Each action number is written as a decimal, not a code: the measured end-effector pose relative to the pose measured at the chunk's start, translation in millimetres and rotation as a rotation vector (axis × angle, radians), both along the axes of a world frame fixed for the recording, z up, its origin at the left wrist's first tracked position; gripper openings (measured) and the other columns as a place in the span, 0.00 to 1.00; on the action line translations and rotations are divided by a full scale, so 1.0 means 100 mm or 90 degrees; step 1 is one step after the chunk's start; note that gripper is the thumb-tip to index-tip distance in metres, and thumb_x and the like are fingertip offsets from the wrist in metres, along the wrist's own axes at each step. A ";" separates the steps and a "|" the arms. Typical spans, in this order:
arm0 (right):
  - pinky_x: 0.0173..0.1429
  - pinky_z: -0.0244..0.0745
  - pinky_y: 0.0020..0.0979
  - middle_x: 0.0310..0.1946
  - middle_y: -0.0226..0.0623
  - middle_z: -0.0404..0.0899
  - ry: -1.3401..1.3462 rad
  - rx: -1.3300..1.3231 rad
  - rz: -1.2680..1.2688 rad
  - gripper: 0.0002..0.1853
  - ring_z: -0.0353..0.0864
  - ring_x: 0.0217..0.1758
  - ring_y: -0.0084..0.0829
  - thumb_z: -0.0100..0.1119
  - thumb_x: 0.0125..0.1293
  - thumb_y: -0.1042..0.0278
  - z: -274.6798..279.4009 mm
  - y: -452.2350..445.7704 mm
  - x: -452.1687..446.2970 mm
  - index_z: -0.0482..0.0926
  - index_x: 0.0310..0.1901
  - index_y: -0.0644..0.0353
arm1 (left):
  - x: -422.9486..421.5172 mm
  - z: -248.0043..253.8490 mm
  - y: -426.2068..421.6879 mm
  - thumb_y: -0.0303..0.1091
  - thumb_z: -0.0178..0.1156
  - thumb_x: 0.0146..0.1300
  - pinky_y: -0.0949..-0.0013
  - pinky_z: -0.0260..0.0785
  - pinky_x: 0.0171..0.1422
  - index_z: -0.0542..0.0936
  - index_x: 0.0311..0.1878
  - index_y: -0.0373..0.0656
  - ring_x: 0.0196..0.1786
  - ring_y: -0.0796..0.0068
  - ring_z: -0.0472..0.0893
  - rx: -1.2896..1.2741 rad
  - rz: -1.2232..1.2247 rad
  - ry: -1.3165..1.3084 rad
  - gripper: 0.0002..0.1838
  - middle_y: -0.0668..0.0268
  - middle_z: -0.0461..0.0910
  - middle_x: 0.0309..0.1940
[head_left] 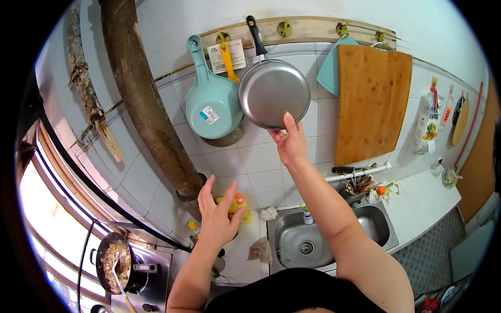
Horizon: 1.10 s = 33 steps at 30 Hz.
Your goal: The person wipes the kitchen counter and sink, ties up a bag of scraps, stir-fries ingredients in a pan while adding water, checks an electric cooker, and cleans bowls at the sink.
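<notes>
My right hand is raised to the tiled wall and grips the lower rim of a grey frying pan. The thumb presses on the pan's underside while the other fingers go behind it. The pan's black handle points up across the wooden hook rail; whether it hangs on a hook is hidden. Lower down, my left hand is in the air with fingers spread, holding nothing, in front of a yellow bottle. Just left of the pan hangs a light-blue ladle-shaped pan with a label.
A wooden cutting board hangs to the right. Below are a steel sink, a grey rag and a white counter. At lower left, a wok of food with a spatula stands on the stove. A thick pipe runs down the wall.
</notes>
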State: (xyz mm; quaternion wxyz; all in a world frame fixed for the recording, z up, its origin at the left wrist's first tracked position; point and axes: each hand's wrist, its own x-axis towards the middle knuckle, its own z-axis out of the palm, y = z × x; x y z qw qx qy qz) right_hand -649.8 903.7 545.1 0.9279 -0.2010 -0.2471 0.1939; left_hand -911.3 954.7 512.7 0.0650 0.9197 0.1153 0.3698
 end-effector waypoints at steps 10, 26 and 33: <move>0.68 0.66 0.43 0.59 0.40 0.66 -0.012 -0.021 -0.014 0.32 0.69 0.61 0.40 0.64 0.66 0.51 -0.11 0.16 0.17 0.60 0.62 0.58 | -0.03 -0.14 0.00 0.33 0.70 0.52 0.47 0.53 0.72 0.73 0.65 0.49 0.70 0.41 0.57 -0.007 0.019 0.022 0.33 0.46 0.52 0.71; 0.66 0.65 0.49 0.57 0.36 0.67 -0.036 0.050 0.093 0.31 0.69 0.58 0.41 0.66 0.64 0.52 -0.34 0.39 0.52 0.58 0.61 0.51 | -0.46 -0.20 -0.09 0.32 0.70 0.51 0.47 0.54 0.71 0.74 0.63 0.49 0.68 0.41 0.58 -0.023 0.012 0.032 0.33 0.45 0.53 0.70; 0.70 0.63 0.51 0.61 0.42 0.64 -0.017 0.015 0.082 0.35 0.66 0.64 0.48 0.62 0.66 0.47 -0.32 0.42 0.50 0.59 0.66 0.53 | -0.69 -0.18 -0.10 0.32 0.71 0.50 0.47 0.56 0.70 0.75 0.63 0.50 0.68 0.41 0.60 -0.035 0.020 0.028 0.32 0.46 0.54 0.70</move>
